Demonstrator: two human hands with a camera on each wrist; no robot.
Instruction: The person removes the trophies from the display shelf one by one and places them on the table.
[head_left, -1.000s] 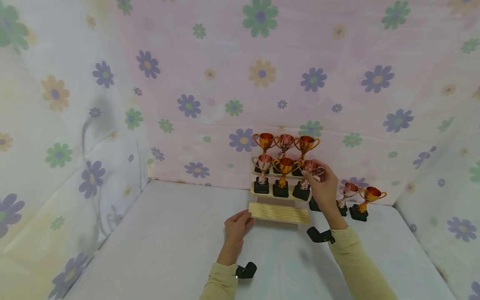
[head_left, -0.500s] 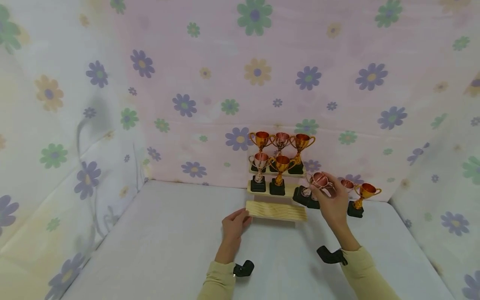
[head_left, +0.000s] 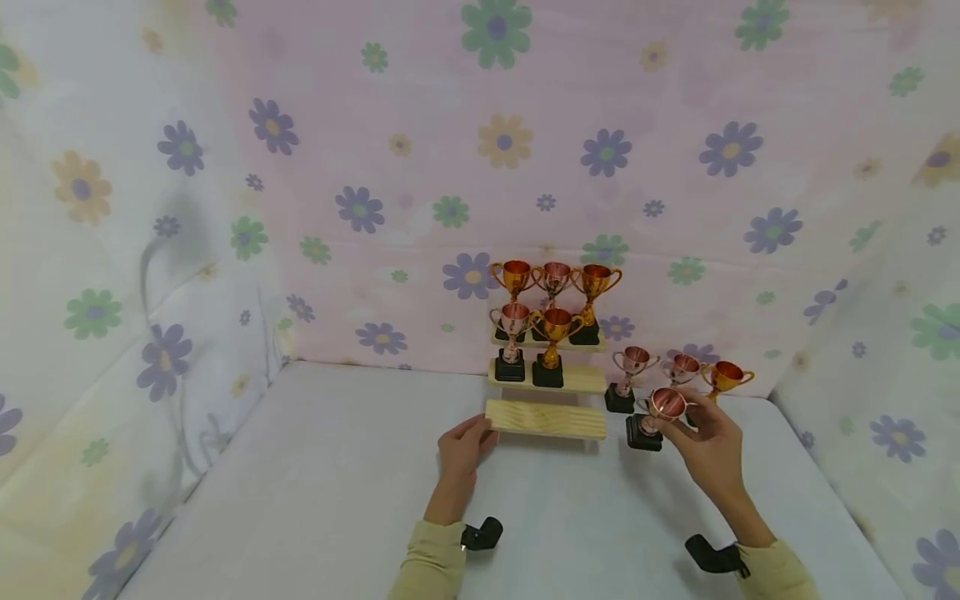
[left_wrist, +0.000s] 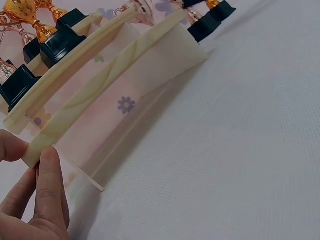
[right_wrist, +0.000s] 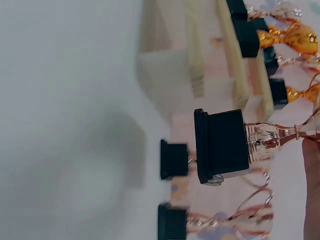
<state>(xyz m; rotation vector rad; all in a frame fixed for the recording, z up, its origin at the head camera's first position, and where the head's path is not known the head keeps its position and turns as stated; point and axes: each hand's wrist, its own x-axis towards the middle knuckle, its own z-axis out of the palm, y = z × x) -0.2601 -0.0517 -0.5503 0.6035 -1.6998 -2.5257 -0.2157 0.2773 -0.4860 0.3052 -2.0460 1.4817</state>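
My right hand [head_left: 712, 442] holds a small rose-gold trophy cup [head_left: 667, 405] by its bowl, to the right of a three-tier wooden display stand. In the right wrist view its black base [right_wrist: 222, 145] hangs over the white cloth. The left hand [head_left: 459, 450] pinches the left end of the stand's lowest step [head_left: 545, 419], thumb above and fingers beneath in the left wrist view. On the middle step [head_left: 588, 379] stand a rose-gold trophy [head_left: 514, 321] and a gold trophy [head_left: 557, 325], with its right end bare. Three trophies, including a gold one [head_left: 596, 283], fill the top step.
Right of the stand, on the white-covered table [head_left: 337, 500], stand a rose-gold trophy [head_left: 633, 362], another rose-gold trophy [head_left: 684, 367] and a gold trophy [head_left: 725, 377] partly behind my right hand. Flowered cloth [head_left: 420, 167] hangs behind and at both sides.
My right hand has lifted the rose-gold trophy off the middle step's right end and carried it right and nearer to me. The left hand keeps its grip on the lowest step.
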